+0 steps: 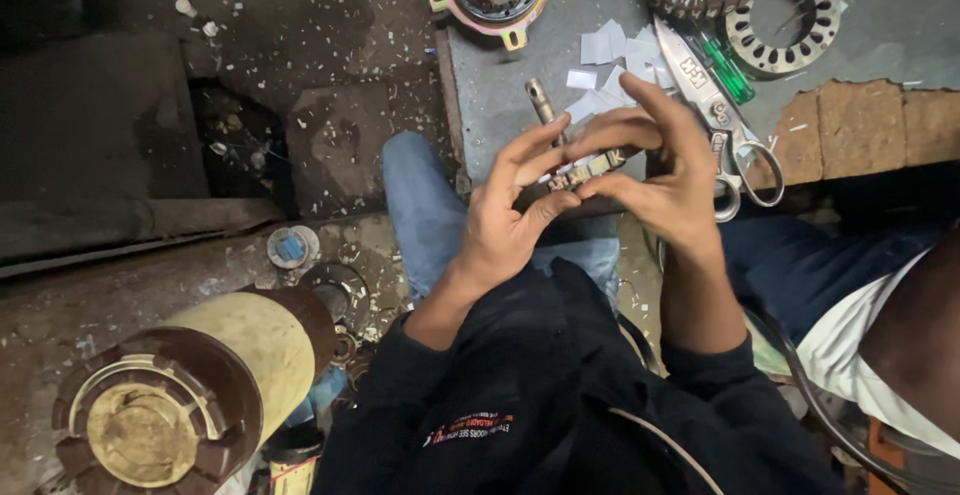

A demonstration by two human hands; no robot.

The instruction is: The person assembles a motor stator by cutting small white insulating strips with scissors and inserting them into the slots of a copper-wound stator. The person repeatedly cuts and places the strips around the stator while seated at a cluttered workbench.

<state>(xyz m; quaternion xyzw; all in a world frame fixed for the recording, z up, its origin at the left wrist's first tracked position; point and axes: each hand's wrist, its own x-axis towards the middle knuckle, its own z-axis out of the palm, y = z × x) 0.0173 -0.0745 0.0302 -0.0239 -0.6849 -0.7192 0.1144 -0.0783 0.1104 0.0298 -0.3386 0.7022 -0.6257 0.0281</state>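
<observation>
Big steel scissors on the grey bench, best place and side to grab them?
Take the big steel scissors at the finger loops, coming from the near edge of the grey bench. The loops point toward the person, just beside the right hand; the blades run away between white paper scraps and a green-handled screwdriver, leaving little room there.

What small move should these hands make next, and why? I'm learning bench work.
Probably lower the small strip onto the bench: the left hand and right hand pinch it in mid-air, above the lap, with paper pieces and scissors just beyond.
</observation>
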